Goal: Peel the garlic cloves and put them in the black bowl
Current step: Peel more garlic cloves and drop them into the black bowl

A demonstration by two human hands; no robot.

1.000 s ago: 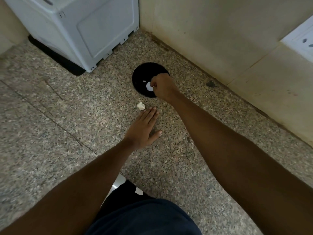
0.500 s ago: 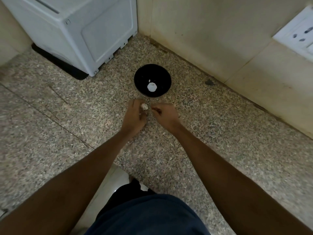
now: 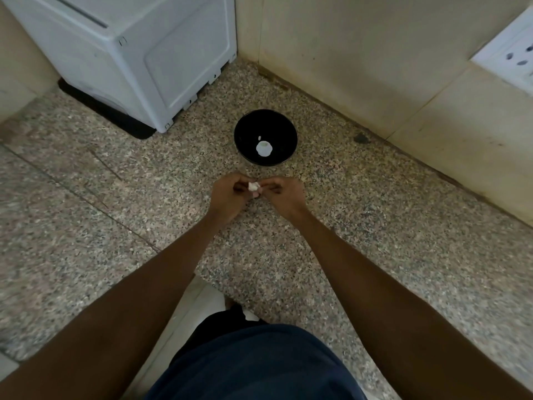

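A black bowl (image 3: pixel 245 131) stands on the speckled granite counter near the wall corner. Inside it lie a pale peeled garlic clove (image 3: pixel 263 148) and a small white fleck. Just in front of the bowl, a small white garlic piece (image 3: pixel 253 185) with papery skin sits between my two hands. My left hand (image 3: pixel 229 194) pinches it from the left with curled fingers. My right hand (image 3: pixel 284 194) pinches it from the right, fingertips touching the garlic.
A white appliance (image 3: pixel 138 59) stands at the back left on a dark mat. Beige tiled walls (image 3: pixel 375 59) meet behind the bowl, with a white socket plate (image 3: pixel 510 59) at the far right. The counter's front edge lies near my body.
My right hand left the bowl and came back toward me. My left hand picked the garlic piece up off the counter, and both hands now hold it together.
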